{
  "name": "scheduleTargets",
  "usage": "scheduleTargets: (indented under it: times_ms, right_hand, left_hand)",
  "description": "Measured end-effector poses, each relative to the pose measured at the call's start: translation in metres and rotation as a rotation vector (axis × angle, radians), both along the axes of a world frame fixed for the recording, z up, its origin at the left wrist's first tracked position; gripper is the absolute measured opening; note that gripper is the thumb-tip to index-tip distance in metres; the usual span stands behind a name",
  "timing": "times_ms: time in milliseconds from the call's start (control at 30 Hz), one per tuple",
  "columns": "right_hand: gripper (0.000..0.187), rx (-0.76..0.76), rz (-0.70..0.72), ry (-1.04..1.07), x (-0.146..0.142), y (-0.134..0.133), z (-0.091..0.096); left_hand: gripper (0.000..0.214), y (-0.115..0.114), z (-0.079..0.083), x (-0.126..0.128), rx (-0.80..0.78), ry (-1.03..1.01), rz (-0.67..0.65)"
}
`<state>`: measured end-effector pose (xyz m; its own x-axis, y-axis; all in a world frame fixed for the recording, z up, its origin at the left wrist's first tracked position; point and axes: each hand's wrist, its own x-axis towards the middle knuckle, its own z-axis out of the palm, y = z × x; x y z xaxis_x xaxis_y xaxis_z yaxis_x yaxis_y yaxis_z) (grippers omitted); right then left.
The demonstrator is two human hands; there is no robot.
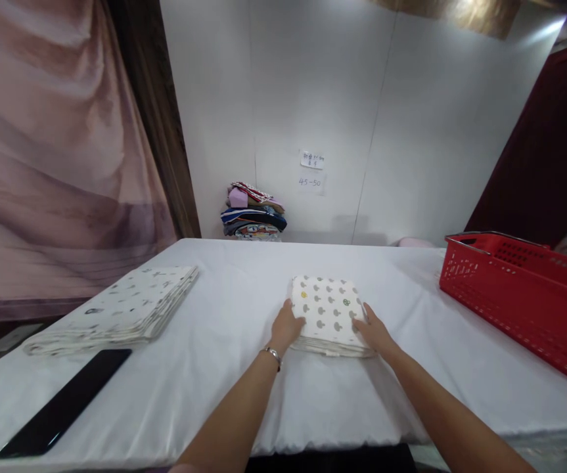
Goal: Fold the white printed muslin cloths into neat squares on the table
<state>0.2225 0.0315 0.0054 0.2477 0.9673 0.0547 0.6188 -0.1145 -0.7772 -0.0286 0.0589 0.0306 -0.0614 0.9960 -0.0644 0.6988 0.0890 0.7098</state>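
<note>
A small stack of folded white cloths with grey and yellow prints (326,309) lies in the middle of the white table (234,368). My left hand (286,326) grips the stack's near left corner, thumb on top and fingers curled at the side. My right hand (372,328) grips the near right corner in the same way. Both arms reach forward from the near edge. A thin bracelet circles my left wrist.
A bigger stack of patterned white cloths (120,309) lies at the left, with a long black flat object (66,401) in front of it. A red plastic basket (524,295) stands at the right. Folded colourful clothes (252,211) are piled against the white wall behind.
</note>
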Motion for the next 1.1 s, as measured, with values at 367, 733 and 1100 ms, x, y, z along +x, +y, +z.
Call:
scheduleTargets:
  times_ms: [367,733,1100]
  right_hand:
    - [0.035,0.313,0.276,-0.056,-0.031,-0.033,0.032]
    - [0.061,-0.099,0.457,-0.721,-0.057,0.089,0.022]
    - [0.052,-0.013,0.458,-0.57,-0.049,0.092,0.018]
  left_hand:
    - [0.045,0.018,0.012,-0.035,0.361,0.413,-0.046]
    - [0.064,-0.003,-0.033,-0.004,0.423,0.568,-0.186]
    - [0.063,-0.003,-0.032,-0.001,0.445,0.536,-0.171]
